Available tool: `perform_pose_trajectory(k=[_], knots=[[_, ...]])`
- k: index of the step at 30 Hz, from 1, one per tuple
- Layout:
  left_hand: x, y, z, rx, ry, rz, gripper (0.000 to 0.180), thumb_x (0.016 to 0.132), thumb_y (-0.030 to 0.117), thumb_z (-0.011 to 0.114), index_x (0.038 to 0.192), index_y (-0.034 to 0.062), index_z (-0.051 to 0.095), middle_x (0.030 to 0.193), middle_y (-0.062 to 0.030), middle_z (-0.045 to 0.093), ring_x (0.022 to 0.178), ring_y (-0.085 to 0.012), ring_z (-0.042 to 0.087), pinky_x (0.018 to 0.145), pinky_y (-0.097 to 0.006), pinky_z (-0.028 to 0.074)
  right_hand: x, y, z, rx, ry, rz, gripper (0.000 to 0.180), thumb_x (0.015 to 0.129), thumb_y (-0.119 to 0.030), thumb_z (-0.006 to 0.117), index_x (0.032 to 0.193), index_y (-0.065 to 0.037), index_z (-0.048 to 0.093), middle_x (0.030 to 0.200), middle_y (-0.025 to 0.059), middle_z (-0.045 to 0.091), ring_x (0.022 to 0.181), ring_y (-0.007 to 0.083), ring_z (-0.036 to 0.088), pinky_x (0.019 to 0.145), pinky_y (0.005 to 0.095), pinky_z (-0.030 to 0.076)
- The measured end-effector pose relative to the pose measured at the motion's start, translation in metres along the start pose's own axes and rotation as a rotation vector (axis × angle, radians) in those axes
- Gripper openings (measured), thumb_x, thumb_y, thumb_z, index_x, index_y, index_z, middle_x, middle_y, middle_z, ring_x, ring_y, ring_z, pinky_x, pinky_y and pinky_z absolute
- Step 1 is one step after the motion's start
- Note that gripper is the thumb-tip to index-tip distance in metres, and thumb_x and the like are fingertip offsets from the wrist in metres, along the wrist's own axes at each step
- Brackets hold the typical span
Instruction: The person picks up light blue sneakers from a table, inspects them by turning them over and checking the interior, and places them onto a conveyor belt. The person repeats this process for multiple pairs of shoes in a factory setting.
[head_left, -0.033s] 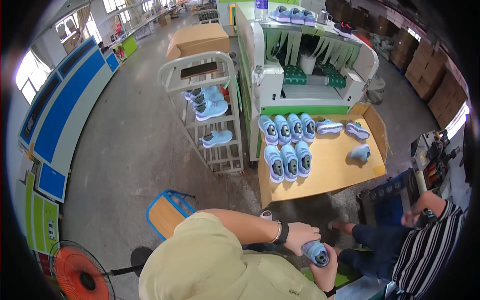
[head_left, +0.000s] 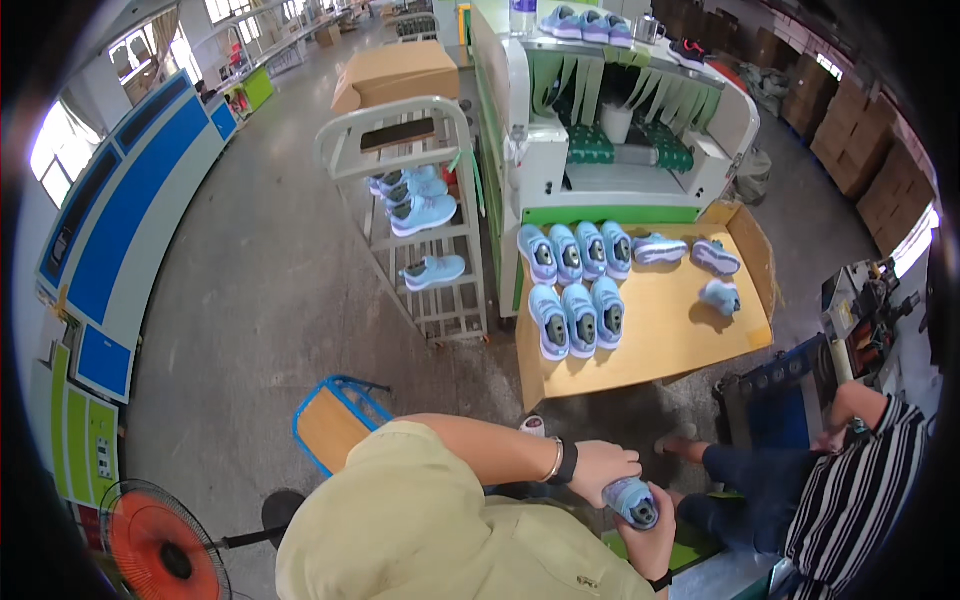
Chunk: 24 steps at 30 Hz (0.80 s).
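In front of my body I hold a light blue sneaker between both hands, its dark opening turned to the lower right. My left hand, with a dark band on the wrist, grips the shoe from the upper left. From the lower right my right hand wraps round the opening end. Further off, a wooden table bears several matching sneakers in two rows. To their right on it lie two tipped sneakers and another light blue shoe.
A white-and-green machine with hanging strips stands behind the table. Left of it is a metal rack with shoes. A blue-framed stool and an orange fan are on my left. A person in a striped top is at right.
The other person's hand at the right has moved down. My hands keep their hold on the sneaker, almost unmoved.
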<state>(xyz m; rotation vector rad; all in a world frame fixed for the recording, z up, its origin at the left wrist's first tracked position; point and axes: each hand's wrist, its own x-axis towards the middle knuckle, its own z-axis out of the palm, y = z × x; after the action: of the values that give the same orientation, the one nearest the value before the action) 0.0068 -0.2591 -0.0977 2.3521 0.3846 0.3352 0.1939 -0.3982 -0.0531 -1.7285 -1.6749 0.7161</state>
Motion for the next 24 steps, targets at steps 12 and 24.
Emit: perform_pose_trajectory(k=[12,24], knots=[[-0.027,-0.005,0.0,-0.004,0.039,-0.047,0.06,0.061,0.022,0.081,0.114,0.0072,0.056,0.104,-0.0141,0.056,0.09,-0.0372,0.063,0.076,-0.049,0.053,0.005,-0.009,0.018,-0.021,-0.04,-0.059,0.069,0.066,-0.003,0.083,0.13,-0.001,0.056,0.119,0.0167,0.063,0.109,0.0286,0.064,0.095,0.0372,0.05],[-0.024,-0.003,-0.021,0.017,0.059,-0.02,0.059,0.061,0.02,0.08,0.114,0.008,0.056,0.103,-0.0134,0.055,0.092,-0.0368,0.062,0.076,-0.049,0.054,0.012,-0.02,0.017,0.031,-0.002,-0.029,0.067,0.066,-0.003,0.083,0.128,-0.001,0.057,0.117,0.017,0.061,0.111,0.0336,0.06,0.099,0.0406,0.047]])
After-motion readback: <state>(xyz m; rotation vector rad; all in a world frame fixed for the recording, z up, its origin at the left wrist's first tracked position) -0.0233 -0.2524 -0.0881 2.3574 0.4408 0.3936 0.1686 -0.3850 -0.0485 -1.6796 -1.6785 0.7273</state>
